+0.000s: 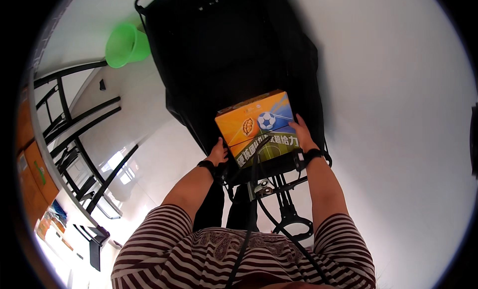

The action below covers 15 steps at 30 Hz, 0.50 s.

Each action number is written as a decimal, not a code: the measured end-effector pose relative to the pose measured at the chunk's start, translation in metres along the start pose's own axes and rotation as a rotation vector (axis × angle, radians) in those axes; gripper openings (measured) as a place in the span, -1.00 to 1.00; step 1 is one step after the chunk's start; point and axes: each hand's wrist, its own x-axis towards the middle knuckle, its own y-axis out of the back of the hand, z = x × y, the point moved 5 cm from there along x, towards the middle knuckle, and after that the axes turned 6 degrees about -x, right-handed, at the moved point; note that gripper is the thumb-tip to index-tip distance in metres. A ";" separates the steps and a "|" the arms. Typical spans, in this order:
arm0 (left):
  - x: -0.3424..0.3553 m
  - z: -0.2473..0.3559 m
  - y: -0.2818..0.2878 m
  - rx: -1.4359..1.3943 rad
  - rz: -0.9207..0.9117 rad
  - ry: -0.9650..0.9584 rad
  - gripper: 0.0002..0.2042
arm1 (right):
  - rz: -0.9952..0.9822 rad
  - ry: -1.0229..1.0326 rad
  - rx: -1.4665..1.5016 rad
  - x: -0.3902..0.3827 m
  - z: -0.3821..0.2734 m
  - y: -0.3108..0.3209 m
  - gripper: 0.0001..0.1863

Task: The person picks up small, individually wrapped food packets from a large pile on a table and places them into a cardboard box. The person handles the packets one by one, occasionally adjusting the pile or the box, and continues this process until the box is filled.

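Note:
I hold a rectangular cardboard box point(259, 127) between both hands; it is orange, blue and green with a football picture on its top face. My left hand point(218, 152) grips its lower left edge and my right hand point(301, 132) presses its right side. Each wrist wears a black band. The box is just over the front edge of a large black fabric bag point(219, 55) on a wheeled metal frame point(279, 189), whose opening stretches away from me.
A green plastic bucket point(127, 44) stands on the pale tiled floor beyond the bag at upper left. Black metal shelving point(74, 135) runs along the left with orange cartons point(32, 164) beside it. A white wall fills the right side.

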 end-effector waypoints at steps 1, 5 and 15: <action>-0.013 0.008 -0.001 0.088 -0.020 -0.027 -0.19 | 0.047 0.023 -0.035 -0.016 -0.006 0.003 -0.26; -0.097 0.058 -0.004 0.276 -0.238 -0.234 -0.28 | 0.092 0.258 -0.082 -0.097 -0.083 0.005 -0.39; -0.705 0.185 -0.074 0.347 -1.036 -2.019 -0.54 | 0.141 1.622 -0.088 -0.473 -0.427 0.010 -0.38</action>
